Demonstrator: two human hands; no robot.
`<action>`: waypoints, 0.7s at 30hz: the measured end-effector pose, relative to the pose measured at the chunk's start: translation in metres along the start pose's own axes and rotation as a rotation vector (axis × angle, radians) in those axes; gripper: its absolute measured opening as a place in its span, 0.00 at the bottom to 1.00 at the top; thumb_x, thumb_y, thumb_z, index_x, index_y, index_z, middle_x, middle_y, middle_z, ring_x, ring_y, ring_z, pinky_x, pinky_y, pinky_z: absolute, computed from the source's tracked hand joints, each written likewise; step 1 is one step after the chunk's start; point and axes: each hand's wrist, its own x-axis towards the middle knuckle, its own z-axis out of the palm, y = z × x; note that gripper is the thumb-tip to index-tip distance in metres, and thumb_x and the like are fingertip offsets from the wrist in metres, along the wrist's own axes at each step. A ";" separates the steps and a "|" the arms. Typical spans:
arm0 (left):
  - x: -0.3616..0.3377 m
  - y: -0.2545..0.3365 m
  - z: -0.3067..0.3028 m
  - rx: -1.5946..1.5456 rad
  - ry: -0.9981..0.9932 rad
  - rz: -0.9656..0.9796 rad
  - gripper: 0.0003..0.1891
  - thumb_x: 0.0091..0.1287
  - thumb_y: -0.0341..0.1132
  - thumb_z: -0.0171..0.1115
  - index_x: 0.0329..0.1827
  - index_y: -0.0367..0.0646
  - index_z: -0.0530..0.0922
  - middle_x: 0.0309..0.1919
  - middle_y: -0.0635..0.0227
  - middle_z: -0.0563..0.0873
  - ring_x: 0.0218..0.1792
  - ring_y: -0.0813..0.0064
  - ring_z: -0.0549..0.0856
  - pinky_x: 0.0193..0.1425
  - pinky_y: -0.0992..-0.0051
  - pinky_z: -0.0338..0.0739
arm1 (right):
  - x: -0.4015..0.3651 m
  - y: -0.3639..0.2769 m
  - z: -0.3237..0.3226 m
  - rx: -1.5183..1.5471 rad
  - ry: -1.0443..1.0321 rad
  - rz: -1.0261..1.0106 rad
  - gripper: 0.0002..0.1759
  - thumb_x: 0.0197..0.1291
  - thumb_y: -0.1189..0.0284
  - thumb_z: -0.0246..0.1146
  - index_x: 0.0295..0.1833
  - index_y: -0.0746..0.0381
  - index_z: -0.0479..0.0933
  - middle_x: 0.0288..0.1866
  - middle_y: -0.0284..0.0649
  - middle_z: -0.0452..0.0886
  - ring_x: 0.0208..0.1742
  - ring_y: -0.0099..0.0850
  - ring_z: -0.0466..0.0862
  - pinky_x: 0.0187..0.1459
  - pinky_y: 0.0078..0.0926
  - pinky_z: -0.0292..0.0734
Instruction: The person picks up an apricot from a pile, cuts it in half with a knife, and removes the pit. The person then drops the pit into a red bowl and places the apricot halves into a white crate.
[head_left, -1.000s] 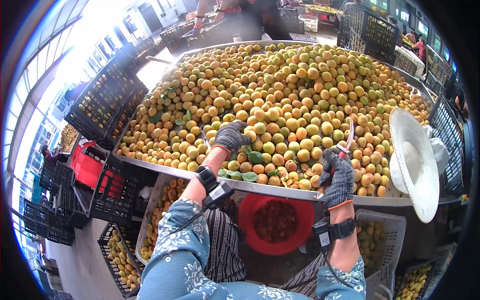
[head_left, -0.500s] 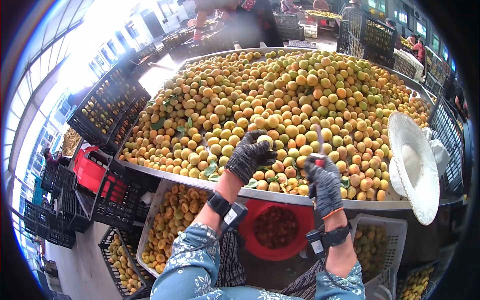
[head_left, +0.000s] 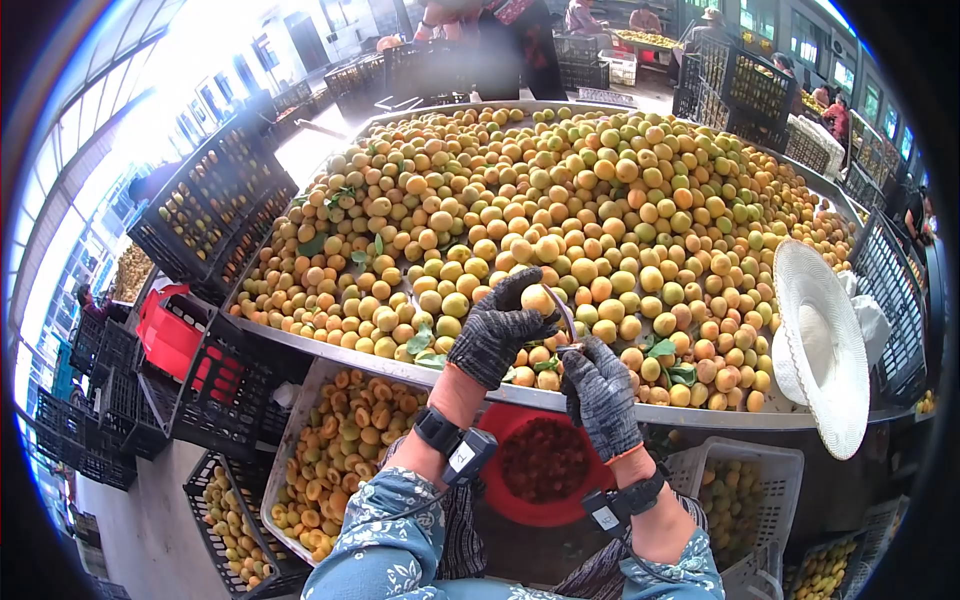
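Note:
My left hand (head_left: 507,328), in a dark grey knit glove, is closed round a yellow-orange apricot (head_left: 537,299) over the table's front edge. My right hand (head_left: 600,392), gloved alike, grips a small knife (head_left: 566,318) whose blade points up and lies right at the apricot's side. Beyond both hands spreads a large heap of whole apricots (head_left: 600,200) with some green leaves, on a metal-rimmed table (head_left: 330,350). Below my hands stands a red basin (head_left: 497,492) with dark reddish-brown pieces in it.
A pale crate (head_left: 270,497) of halved apricots stands at lower left, beside a black crate (head_left: 207,512). Another pale crate (head_left: 790,470) is at lower right. A straw hat (head_left: 830,330) hangs over the table's right edge. Black crates (head_left: 215,190) are stacked at left; people work behind.
My right hand has moved left and the knife now meets the apricot in my left hand. Before, the blade stood apart to the right, blurred by motion.

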 end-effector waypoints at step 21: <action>-0.003 -0.014 0.010 0.240 -0.032 -0.001 0.24 0.59 0.37 0.66 0.56 0.36 0.73 0.44 0.68 0.81 0.45 0.76 0.81 0.50 0.76 0.77 | 0.008 0.020 0.006 -0.481 0.138 -0.269 0.11 0.65 0.66 0.56 0.44 0.62 0.76 0.33 0.43 0.82 0.36 0.42 0.82 0.39 0.36 0.74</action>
